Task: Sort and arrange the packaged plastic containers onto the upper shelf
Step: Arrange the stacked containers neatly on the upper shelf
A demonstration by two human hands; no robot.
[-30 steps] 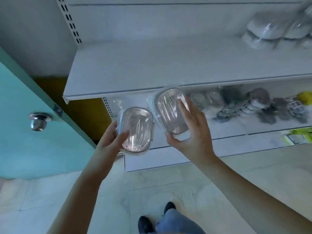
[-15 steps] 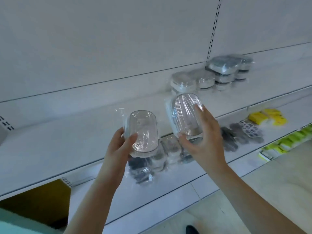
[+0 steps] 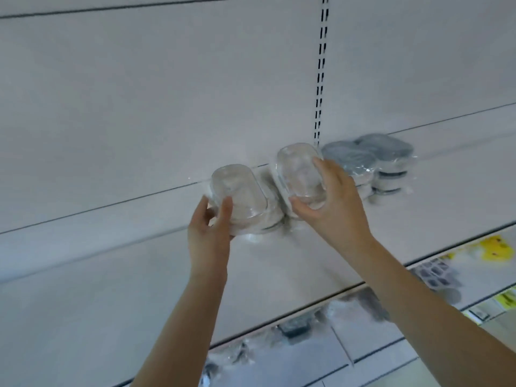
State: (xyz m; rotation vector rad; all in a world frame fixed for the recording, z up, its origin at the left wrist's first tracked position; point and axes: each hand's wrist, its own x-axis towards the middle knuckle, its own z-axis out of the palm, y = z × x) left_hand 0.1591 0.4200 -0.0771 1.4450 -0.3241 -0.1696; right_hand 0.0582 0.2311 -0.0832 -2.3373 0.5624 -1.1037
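Centre of frame: two clear oval plastic containers in thin film wrap, both held up over the white metal upper shelf [image 3: 111,275].

Left hand [image 3: 208,236], just left of centre: fingers and thumb curled round the near end of the left clear container [image 3: 237,196]. Container tilted, transparent base turned toward the camera, far rim low over the shelf. Contact with the shelf surface unclear through the blur.

Right hand [image 3: 332,202], just right of centre: thumb under the lower edge, fingers wrapped over the right side of the right clear container [image 3: 298,171]. Container tilted like the other, held a little higher and further back. The two containers just beside each other, a narrow gap between them.

Behind the held pair, something pale and rounded on the shelf, too blurred to identify.

Right of the right hand, against the white back panel [image 3: 167,93]: two stacks of grey-lidded wrapped containers [image 3: 371,166], standing side by side on the same shelf, close to the black slotted upright strip [image 3: 321,74] running up the panel.

Lower right of frame: lower white shelf [image 3: 377,339] under the upper one, carrying blurred wrapped grey items [image 3: 296,325] near the bottom centre, gridded grey packs [image 3: 435,273] and yellow packages [image 3: 497,248] toward the right edge.
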